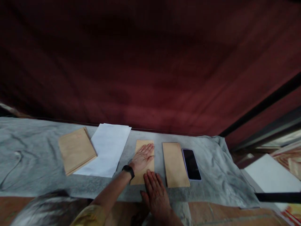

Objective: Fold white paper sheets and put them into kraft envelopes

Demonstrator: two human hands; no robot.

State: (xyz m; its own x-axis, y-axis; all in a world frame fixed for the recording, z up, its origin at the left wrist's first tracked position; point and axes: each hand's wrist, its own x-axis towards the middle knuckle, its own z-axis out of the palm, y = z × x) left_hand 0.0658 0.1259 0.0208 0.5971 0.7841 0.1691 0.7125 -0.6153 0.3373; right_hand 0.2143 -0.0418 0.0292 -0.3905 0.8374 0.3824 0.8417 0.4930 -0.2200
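Note:
A narrow piece of folded brown paper (138, 179) lies on the grey cloth in front of me. My left hand (142, 156), with a black band on its wrist, rests flat across its upper half, fingers stretched out. Close to the paper's lower right corner is my right hand (155, 191), palm down, with its fingertips touching the paper's edge and its fingers straight. Neither hand grips anything. To the right lies a similar stack of folded brown paper (175, 164), apart from both hands.
A purple-edged phone (192, 164) touches the right-hand stack. On the left, a wider stack of brown paper (76, 149) overlaps white sheets (109, 150). The grey cloth (213, 169) covers the narrow table; a dark red curtain (150, 78) hangs behind. A thin cable (11, 169) lies far left.

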